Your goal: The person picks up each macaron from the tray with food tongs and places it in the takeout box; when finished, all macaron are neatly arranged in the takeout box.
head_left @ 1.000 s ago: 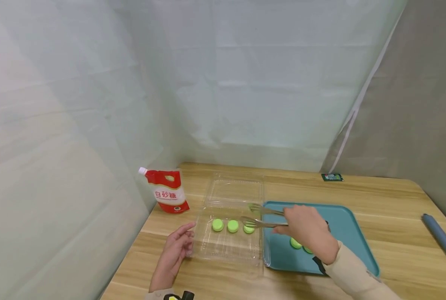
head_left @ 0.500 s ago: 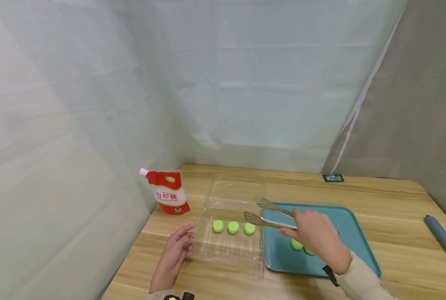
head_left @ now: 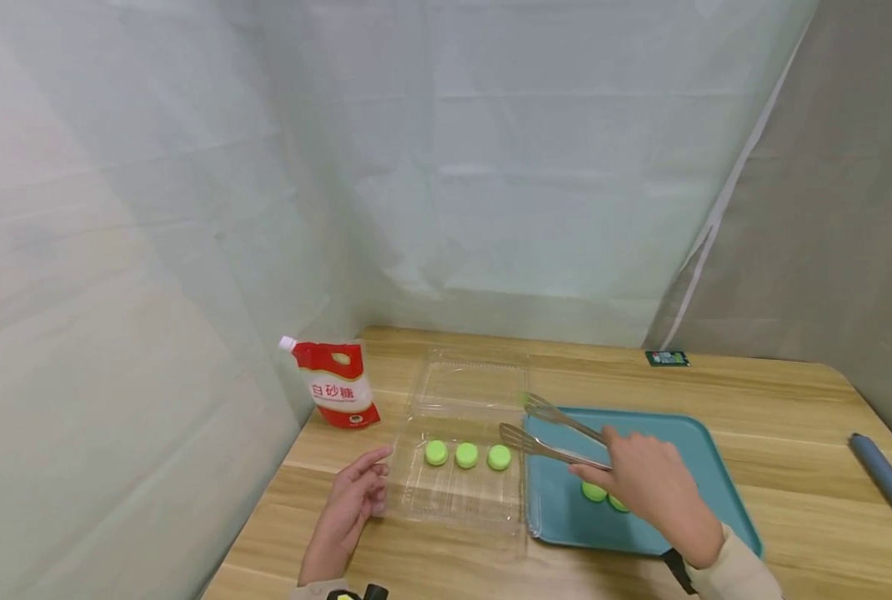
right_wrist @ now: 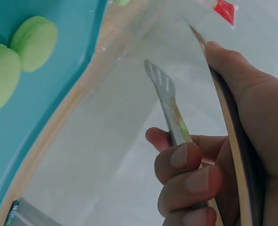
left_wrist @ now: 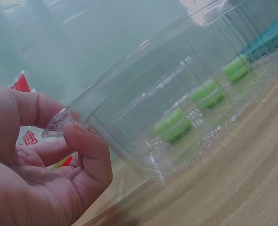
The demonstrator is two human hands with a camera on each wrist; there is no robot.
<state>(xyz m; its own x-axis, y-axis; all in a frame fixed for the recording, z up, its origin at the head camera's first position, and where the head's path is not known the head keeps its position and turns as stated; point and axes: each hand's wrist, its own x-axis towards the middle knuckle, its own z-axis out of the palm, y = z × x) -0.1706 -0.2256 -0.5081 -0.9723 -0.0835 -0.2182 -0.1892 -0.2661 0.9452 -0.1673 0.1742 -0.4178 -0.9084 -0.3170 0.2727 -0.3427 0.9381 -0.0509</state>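
Spread tongs [head_left: 558,452] in the right hand [head_left: 652,479], beside three green macarons [head_left: 467,455] in a clear container [head_left: 453,492].
The macarons sit in a row across the container, which lies with its lid folded back, while the tongs' arms stand apart, their tips by its right edge in the head view; the right hand grasps the tongs with thumb and curled fingers along opposite arms, and the left hand [head_left: 348,504] pinches the container's lip at its left side. Just right of the container, a teal tray [head_left: 686,433] bears two more green pieces [right_wrist: 34,44] close together. Farther out on the wooden table [head_left: 776,433], a red-and-white pouch [head_left: 338,385] stands at the left, a small dark green packet [head_left: 667,358] lies near the back edge, and a blue-grey roll [head_left: 889,483] lies at the far right.
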